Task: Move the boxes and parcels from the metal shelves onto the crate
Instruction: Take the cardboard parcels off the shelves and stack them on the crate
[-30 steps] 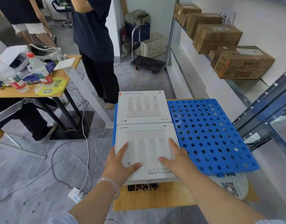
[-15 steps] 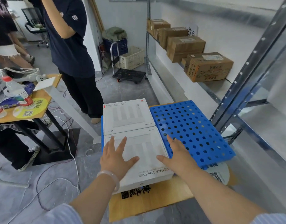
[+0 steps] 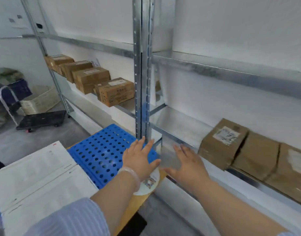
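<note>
Two flat white boxes (image 3: 37, 174) lie on the left part of the blue perforated crate (image 3: 98, 150). My left hand (image 3: 139, 157) hovers open over the crate's right edge, holding nothing. My right hand (image 3: 188, 164) is open in the air beside it, in front of the metal shelf (image 3: 178, 128). Brown cardboard boxes (image 3: 222, 142) stand on that shelf to the right of my right hand. Several more cardboard boxes (image 3: 115, 91) line the shelf section to the left of the upright post (image 3: 141, 68).
A black hand trolley (image 3: 40, 119) and a pale plastic basket (image 3: 39, 101) stand on the floor at the far left. The crate rests on a wooden board (image 3: 137, 203) with a round sticker. A white wall backs the shelves.
Both hands have lifted off the near white box and moved right, toward the shelf. The view has swung right, so the table and the standing people are out of sight.
</note>
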{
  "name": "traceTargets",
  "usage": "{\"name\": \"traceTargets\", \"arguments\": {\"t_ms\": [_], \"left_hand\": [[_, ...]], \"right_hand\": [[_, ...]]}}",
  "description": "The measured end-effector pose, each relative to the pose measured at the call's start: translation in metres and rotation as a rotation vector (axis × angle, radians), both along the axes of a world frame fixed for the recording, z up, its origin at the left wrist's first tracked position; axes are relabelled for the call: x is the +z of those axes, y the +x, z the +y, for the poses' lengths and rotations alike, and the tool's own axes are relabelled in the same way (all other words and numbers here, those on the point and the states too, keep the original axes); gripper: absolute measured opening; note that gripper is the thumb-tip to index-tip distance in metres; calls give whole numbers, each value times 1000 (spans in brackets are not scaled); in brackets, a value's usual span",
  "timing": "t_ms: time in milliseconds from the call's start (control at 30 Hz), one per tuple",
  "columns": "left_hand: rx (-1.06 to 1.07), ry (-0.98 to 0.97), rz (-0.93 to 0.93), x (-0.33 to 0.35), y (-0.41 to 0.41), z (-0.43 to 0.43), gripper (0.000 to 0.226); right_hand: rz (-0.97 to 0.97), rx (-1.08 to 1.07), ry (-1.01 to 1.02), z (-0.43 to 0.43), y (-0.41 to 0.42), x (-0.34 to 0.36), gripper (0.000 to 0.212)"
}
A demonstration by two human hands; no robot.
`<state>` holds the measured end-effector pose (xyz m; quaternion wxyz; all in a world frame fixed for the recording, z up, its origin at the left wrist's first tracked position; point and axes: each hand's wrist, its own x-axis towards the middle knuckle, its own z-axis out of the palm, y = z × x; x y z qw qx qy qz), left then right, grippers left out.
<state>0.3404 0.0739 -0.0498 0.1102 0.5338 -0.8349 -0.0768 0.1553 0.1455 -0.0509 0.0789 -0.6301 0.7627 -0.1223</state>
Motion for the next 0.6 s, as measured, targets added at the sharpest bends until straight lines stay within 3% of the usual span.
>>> {"name": "traceTargets", "arguments": {"t_ms": [367,500,600], "left_hand": [[-407,-87,103,58,-249,103,77],[-531,-17,141,74,-336,160,82],[-637,45,175,78,-395,204,73]], "right_hand": [[130,-408,-173,151,-200,55,76],[169,-545,-248,222,-267,77,74],[147,-633,-268,278,-314,89,69]]}}
